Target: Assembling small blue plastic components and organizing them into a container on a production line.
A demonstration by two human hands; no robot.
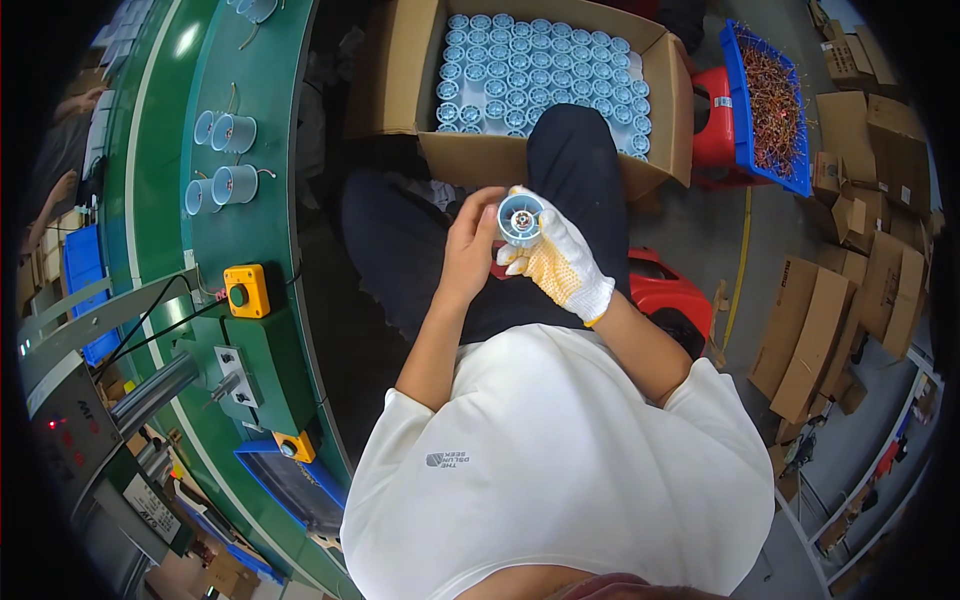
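Note:
In front of my lap I hold a light blue plastic cup-shaped housing (520,219), its round mouth facing up and a small metal-coloured part with fins visible at its centre. My right hand (563,262), in a white knitted glove with yellow grip dots, is closed around its right side and underside. My bare left hand (468,240) has its fingers curled at the housing's left side; their tips are partly hidden. Beyond my knees, an open cardboard box (480,155) contains rows of similar blue housings (540,75).
On the left runs a green conveyor (235,60) bearing several blue cups with wires (233,133). Beside it are a yellow button box (246,291) and a metal press (150,395). A blue tray of copper-coloured wires (772,105) rests on a red stool (713,118). Flattened cartons (815,330) stand at right.

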